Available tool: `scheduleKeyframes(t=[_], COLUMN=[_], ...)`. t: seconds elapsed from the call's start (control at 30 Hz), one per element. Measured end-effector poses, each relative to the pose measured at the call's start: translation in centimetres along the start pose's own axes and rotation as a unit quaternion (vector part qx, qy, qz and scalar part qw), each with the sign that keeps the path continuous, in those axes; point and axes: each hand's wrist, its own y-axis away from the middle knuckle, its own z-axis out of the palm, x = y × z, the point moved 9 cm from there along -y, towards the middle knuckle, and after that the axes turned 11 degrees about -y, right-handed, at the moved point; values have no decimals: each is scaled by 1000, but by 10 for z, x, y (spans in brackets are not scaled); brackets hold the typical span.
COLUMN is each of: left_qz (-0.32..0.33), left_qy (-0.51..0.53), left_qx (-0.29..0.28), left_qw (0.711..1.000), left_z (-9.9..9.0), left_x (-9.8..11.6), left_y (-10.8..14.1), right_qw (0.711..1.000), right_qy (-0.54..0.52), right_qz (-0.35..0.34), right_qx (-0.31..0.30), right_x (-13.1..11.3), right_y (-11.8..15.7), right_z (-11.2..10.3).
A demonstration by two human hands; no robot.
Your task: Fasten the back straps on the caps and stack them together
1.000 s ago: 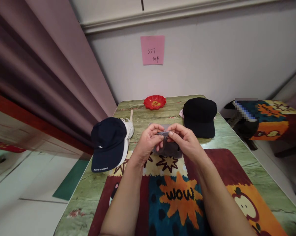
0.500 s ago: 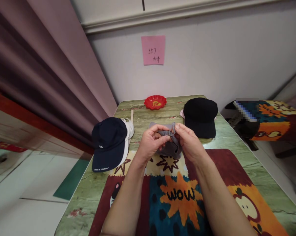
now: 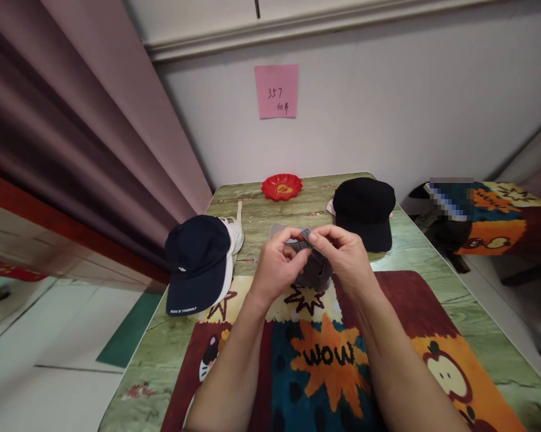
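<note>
A grey cap is held up over the far part of the patterned mat, partly hidden behind my hands. My left hand pinches its back strap close to the buckle, fingers curled. On the other side, my right hand grips the strap's end between thumb and forefinger. The two hands almost touch at the strap. A navy cap on top of a white cap lies to the left, and a black cap rests to the right with something pink under it.
A red scalloped dish stands at the table's far edge. The colourful mat covers the near part of the green table. A pink note is stuck on the wall. Another table with a similar mat is at right.
My right hand has moved slightly left, bringing the strap's end closer to my left hand and the buckle. The view has shifted a little; the other caps lie as before.
</note>
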Motion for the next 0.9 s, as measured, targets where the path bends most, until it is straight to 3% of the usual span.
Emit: scheduleKeyframes(t=[0.37, 0.63, 0.9], left_qz=[51, 109, 162], left_qy=[-1, -93, -204], left_qx=[-1, 10, 6], left_qw=[999, 990, 965], left_z=[0, -2, -5], left_x=[5, 13, 28], left_y=[1, 1, 6], right_qw=[982, 990, 988], right_qy=[-166, -80, -65], right_qz=[88, 111, 139], right_qx=[9, 45, -8], right_x=[12, 11, 17], right_y=[3, 5, 3], right_z=[4, -2, -2])
